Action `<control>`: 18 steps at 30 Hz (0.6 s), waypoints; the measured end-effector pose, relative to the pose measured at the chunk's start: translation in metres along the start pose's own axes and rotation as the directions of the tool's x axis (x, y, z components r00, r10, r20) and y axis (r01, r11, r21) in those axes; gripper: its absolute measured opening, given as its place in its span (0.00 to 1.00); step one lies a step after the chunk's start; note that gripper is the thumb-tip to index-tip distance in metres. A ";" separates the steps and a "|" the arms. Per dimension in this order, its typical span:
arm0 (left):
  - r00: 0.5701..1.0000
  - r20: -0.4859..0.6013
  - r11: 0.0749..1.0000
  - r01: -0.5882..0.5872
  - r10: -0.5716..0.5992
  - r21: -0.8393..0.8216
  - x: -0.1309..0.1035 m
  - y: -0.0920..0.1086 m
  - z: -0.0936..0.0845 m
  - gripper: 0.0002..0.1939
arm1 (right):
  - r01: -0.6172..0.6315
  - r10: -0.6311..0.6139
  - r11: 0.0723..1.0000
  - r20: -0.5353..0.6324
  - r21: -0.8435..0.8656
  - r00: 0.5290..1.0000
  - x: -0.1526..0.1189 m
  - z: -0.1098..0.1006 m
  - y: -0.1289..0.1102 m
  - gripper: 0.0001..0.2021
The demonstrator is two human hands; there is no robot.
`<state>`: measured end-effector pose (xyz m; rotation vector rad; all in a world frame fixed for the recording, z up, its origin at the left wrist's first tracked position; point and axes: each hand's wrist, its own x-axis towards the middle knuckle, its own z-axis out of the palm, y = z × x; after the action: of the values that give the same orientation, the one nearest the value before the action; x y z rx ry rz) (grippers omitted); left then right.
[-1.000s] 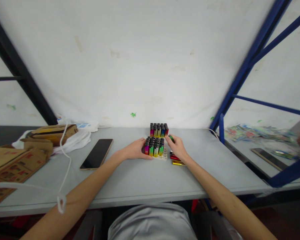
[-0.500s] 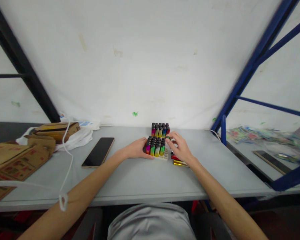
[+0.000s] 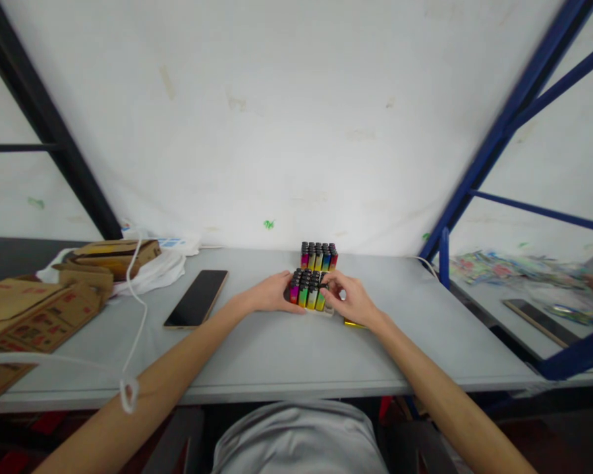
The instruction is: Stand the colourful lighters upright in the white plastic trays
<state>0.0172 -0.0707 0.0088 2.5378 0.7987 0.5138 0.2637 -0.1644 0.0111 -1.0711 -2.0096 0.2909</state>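
Observation:
Several colourful lighters with black tops stand upright in rows in a pale tray in front of me. My left hand grips the tray's left side, fingers behind and thumb along the front. At the right end of the rows, my right hand pinches a lighter by its dark top; the fingers hide most of it. A loose gold lighter lies on the table, partly under that hand. Behind the tray, a second block of upright lighters stands close to the wall.
A phone lies left of my left forearm. Opened cardboard boxes, white plastic and a white cord take up the left side. A blue metal frame stands at the right; beyond it are another phone, plastic packets and part of another person's hand.
My right hand has come down and slightly left onto the tray's right end, bringing a lighter to the rows. It now covers the loose red lighter. My left hand keeps its hold.

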 end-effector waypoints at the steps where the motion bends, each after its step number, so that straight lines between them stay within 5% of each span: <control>1: 1.000 0.002 1.000 0.002 -0.002 0.003 0.000 0.000 0.000 0.37 | -0.002 0.002 1.000 0.010 -0.005 1.000 0.000 -0.001 0.000 0.08; 18: 1.000 0.000 1.000 -0.022 0.022 -0.013 0.000 0.000 0.000 0.39 | 0.018 -0.018 1.000 0.012 -0.002 1.000 -0.003 -0.005 0.000 0.05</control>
<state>0.0175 -0.0705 0.0089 2.5369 0.7661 0.5241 0.2686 -0.1677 0.0130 -1.0542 -2.0295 0.2869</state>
